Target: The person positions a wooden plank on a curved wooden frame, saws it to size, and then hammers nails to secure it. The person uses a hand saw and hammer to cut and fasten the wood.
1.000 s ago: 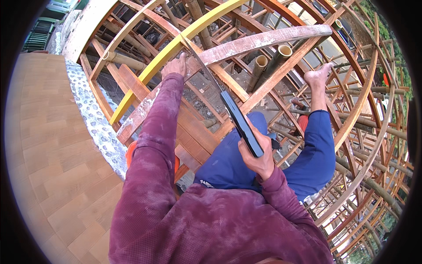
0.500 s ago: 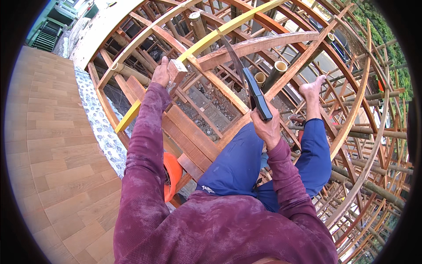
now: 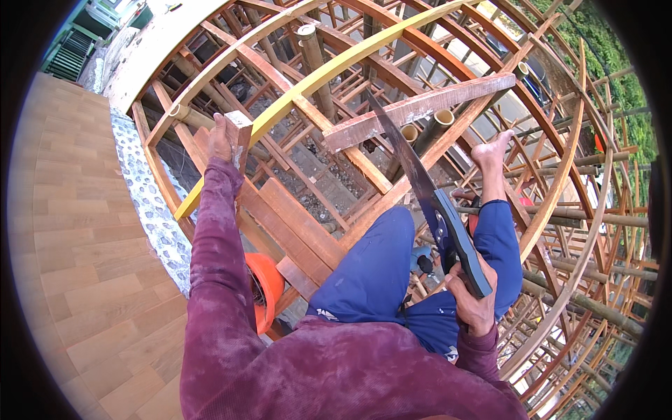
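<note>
A lattice of wooden beams and bamboo poles (image 3: 451, 140) fills the far side and the right, its outer members lost in the dark rim. The tiled floor (image 3: 98, 231) takes up the near left and is cut off there too. A yellow beam (image 3: 336, 66) curves from the left to the far edge. Right of it, a white-smeared timber (image 3: 462, 94) lies across the lattice, beside two open-ended bamboo tubes (image 3: 435, 126) whose insides are too dark to read. The saw (image 3: 422, 175) slants from the near right, its tip in front of that timber; whether blade and wood touch, I cannot tell. The right hand (image 3: 477, 297) is closed around the saw's black handle. On the near left, a hollow orange shell (image 3: 271, 280) is partly covered by the maroon sleeve (image 3: 222, 266); something dark shows inside, hard to make out, and it could be a bucket or a helmet. The left hand (image 3: 220, 143) is clamped on a short wood piece (image 3: 240, 133) with a pale end, just beside the yellow beam, its lower part hidden by hand and wrist.
</note>
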{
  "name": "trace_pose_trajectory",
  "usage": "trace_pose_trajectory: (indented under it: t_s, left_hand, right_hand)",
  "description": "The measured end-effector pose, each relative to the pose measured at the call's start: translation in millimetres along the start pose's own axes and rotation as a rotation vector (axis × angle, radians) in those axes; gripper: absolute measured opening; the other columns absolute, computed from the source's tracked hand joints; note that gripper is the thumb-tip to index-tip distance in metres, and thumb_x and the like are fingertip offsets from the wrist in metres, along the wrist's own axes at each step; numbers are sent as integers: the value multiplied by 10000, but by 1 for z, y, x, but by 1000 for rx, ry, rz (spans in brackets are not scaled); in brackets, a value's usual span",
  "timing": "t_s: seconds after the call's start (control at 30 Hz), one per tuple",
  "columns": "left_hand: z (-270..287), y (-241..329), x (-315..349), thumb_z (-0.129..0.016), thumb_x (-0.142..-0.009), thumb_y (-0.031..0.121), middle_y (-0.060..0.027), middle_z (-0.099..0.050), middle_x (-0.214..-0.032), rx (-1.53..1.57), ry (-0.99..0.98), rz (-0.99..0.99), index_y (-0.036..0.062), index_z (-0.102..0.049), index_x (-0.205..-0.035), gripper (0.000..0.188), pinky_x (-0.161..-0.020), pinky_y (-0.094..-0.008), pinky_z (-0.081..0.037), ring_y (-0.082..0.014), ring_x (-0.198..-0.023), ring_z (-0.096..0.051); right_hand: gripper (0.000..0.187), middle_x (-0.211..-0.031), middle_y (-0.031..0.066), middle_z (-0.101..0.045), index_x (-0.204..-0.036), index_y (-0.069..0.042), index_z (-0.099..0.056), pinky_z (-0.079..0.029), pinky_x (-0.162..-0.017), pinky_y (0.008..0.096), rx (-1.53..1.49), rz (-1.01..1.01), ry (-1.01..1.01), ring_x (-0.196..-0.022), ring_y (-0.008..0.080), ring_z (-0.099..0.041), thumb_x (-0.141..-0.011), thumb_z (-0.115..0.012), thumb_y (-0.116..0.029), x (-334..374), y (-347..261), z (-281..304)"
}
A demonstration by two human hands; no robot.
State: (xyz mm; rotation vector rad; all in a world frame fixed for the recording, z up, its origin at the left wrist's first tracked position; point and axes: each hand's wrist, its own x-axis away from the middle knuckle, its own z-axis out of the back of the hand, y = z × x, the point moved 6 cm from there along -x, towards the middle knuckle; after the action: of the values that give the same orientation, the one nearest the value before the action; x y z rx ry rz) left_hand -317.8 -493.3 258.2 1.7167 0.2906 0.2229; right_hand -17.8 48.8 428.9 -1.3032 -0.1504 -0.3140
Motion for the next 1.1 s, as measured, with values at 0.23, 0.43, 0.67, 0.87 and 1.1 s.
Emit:
trace_pose_trajectory:
  t_s: [0.23,0.43,0.67,0.87,1.1]
  left_hand:
    - [-6,29,5,-537,-964,585,-27,-656,-882,-9,3,16,0,-684,-961,604,-711,-263,-456,-97,-795,-579]
    - [18,55,14,-534,-970,565,-33,-671,-1006,167,95,24,34,-625,-1142,565,-790,-280,-510,-138,-875,-635]
    - [47,68,18,-540,-961,576,-42,-675,-1023,199,171,71,80,-605,-1182,547,-770,-291,-545,-156,-879,-665]
    - [33,90,45,-492,-932,669,-45,-659,-855,111,11,177,111,-600,-1090,590,-616,-303,-549,-174,-727,-659]
    - [-37,182,55,-370,-879,805,-63,-568,-692,-86,-109,125,35,-576,-928,798,-502,-295,-483,-179,-563,-557]
  right_hand:
    - [656,-793,79,-601,-1406,63,-463,-465,-596,253,344,546,-111,-613,128,-545,-760,-581,66,-59,-33,-24]
    - [761,-974,194,-641,-1445,48,-389,-520,-713,420,589,816,-153,-803,341,-646,-724,-633,67,-116,-34,-169]
    - [757,-943,182,-556,-1456,42,-348,-491,-737,447,657,800,-239,-854,344,-600,-752,-611,-40,-121,6,-312]
    - [471,-953,113,-581,-1370,6,-493,-450,-754,393,813,831,-367,-904,261,-565,-919,-470,-126,-109,69,-374]
    - [408,-1037,124,-572,-1250,-12,-576,-425,-807,375,793,903,-256,-1036,266,-515,-874,-571,-170,-110,72,-350]
